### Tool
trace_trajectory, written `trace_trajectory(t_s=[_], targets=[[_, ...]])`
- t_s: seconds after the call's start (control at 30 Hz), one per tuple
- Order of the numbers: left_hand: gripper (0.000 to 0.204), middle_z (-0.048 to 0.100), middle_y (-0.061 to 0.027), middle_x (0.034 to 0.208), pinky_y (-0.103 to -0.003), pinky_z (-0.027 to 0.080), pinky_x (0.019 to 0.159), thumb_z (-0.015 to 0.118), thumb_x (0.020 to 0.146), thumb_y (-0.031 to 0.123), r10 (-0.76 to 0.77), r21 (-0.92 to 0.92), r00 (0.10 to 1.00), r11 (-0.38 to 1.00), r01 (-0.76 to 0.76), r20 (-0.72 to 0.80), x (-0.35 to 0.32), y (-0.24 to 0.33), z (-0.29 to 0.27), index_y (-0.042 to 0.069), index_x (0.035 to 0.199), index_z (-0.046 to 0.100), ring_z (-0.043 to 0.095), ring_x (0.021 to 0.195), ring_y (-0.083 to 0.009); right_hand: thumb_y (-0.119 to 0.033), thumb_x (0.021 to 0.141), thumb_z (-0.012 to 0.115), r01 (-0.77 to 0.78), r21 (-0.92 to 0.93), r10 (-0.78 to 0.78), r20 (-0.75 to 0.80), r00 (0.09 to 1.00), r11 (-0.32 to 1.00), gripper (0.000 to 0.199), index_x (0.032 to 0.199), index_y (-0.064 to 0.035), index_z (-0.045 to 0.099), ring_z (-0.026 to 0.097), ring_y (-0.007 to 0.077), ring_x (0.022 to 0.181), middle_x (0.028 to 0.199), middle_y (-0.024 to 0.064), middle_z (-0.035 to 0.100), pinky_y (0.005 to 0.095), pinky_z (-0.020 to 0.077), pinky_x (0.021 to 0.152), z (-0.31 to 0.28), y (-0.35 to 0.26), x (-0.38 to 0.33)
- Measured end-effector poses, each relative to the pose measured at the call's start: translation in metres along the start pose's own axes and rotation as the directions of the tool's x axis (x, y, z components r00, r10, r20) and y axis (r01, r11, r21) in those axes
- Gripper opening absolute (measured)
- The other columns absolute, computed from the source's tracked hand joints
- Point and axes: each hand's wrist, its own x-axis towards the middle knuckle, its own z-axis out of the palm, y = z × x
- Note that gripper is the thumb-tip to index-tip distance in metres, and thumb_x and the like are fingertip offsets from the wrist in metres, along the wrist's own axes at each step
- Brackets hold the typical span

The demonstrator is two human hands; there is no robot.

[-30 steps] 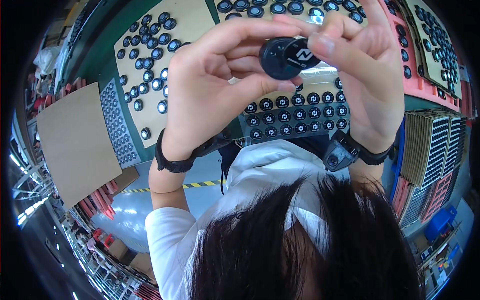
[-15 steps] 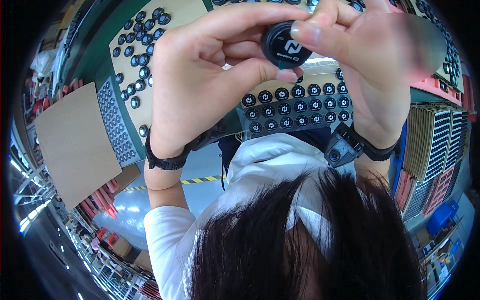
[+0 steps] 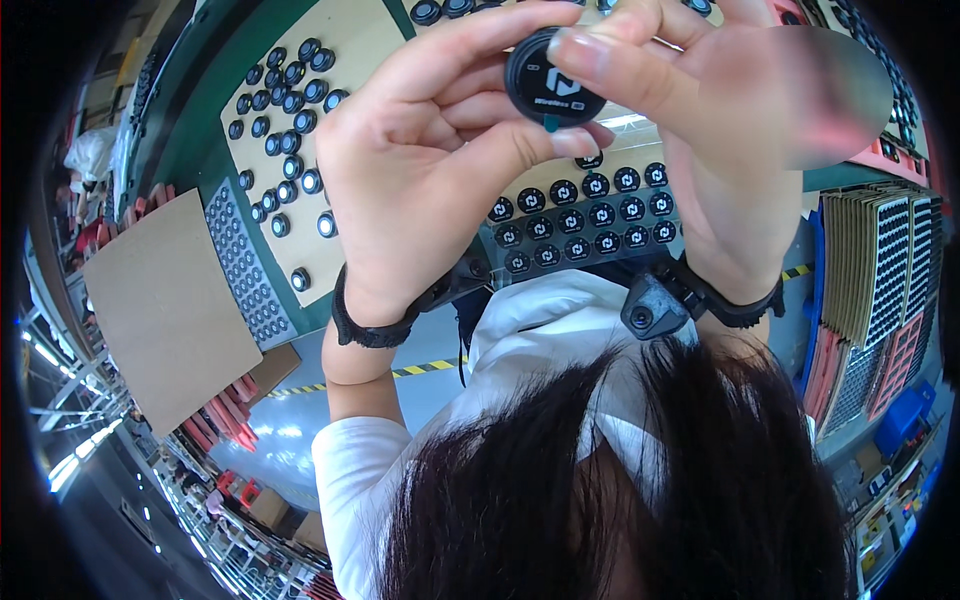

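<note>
Between my two hands, at the top of the head view, is a round black puck-shaped device point(image 3: 558, 98) with a white mark on its face. A small green tab sticks out at its lower edge. My left hand point(image 3: 420, 170) grips its rim, the thumb at the bottom and the fingers curled around the left side and behind. My right hand point(image 3: 690, 100) is closed at the upper right of the device, its thumb lying on the face; its other fingertips are partly hidden. Under the hands lies a clear sheet point(image 3: 555, 243) bearing rows of round black labels with similar white marks.
Several loose black round parts point(image 3: 290, 142) lie on a tan board at the left, near a grey sheet of small circles point(image 3: 245, 265). A large brown cardboard panel point(image 3: 170, 310) stands farther left. Stacked trays point(image 3: 860, 270) are at the right. Both wrists wear black straps, one with a camera point(image 3: 655, 305).
The device has shifted slightly left and up in the view, still held by both hands. My right thumb has slid or moved a little left with it.
</note>
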Motion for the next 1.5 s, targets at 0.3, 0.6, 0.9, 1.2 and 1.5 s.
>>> trace_trajectory(t_s=[0.3, 0.6, 0.9, 1.2, 1.5], targets=[[0.047, 0.058, -0.0211, 0.107, -0.029, 0.054, 0.079, 0.065, 0.070, -0.013, 0.023, 0.197, 0.998, 0.980, -0.010, -0.067, -0.003, -0.002, 0.004, -0.012, 0.114, 0.049, 0.060, 0.095, -0.0217, 0.012, 0.069, 0.065, 0.083, -0.068, -0.084, -0.011, 0.996, 0.994, 0.083, 0.135, 0.0035, 0.017, 0.056, 0.0242, 0.092, 0.108, 0.0147, 0.043, 0.0309, 0.0496, 0.077, -0.001, 0.009, -0.001], [0.044, 0.059, -0.0191, 0.105, -0.026, 0.054, 0.078, 0.061, 0.071, -0.015, -0.061, 0.092, 0.998, 0.994, 0.063, -0.019, 0.004, 0.011, 0.008, -0.011, 0.113, 0.050, 0.061, 0.092, -0.0192, 0.010, 0.068, 0.065, 0.258, -0.221, -0.259, 0.026, 0.966, 0.941, 0.081, 0.135, 0.0027, 0.020, 0.053, 0.0257, 0.101, 0.121, 0.0153, 0.038, 0.0324, 0.0481, 0.082, 0.002, 0.003, -0.007], [0.040, 0.061, -0.0101, 0.104, -0.024, 0.053, 0.072, 0.052, 0.073, -0.016, -0.267, 0.603, 0.868, 0.796, -0.047, 0.419, 0.028, 0.019, 0.035, -0.005, 0.111, 0.056, 0.063, 0.085, -0.0150, 0.009, 0.068, 0.066, 0.454, -0.602, -0.542, 0.041, 0.839, 0.657, 0.080, 0.135, 0.0019, 0.023, 0.050, 0.0272, 0.110, 0.135, 0.0159, 0.033, 0.0339, 0.0467, 0.086, -0.040, -0.007, -0.028], [0.036, 0.053, -0.0204, 0.106, -0.038, 0.044, 0.085, 0.054, 0.078, 0.010, -0.041, 0.676, 0.796, 0.556, -0.483, 0.603, 0.119, -0.143, 0.104, 0.000, 0.113, 0.050, 0.052, 0.100, -0.0355, 0.005, 0.077, 0.062, 0.306, -0.579, -0.621, -0.485, 0.616, 0.756, 0.049, 0.122, 0.0007, 0.043, 0.051, 0.0202, 0.108, 0.128, 0.0109, 0.043, 0.0302, 0.0441, 0.087, -0.101, 0.001, -0.056], [0.064, 0.045, -0.0196, 0.126, -0.048, 0.029, 0.101, 0.062, 0.076, 0.042, 0.087, 0.718, 0.744, 0.208, -0.664, 0.662, 0.114, -0.162, 0.118, -0.002, 0.120, 0.048, 0.033, 0.125, -0.0347, 0.002, 0.084, 0.054, 0.198, -0.632, -0.616, -0.557, 0.557, 0.750, 0.025, 0.109, 0.0054, 0.052, 0.050, 0.0176, 0.107, 0.125, 0.0133, 0.048, 0.0276, 0.0400, 0.091, -0.120, 0.000, -0.065]])
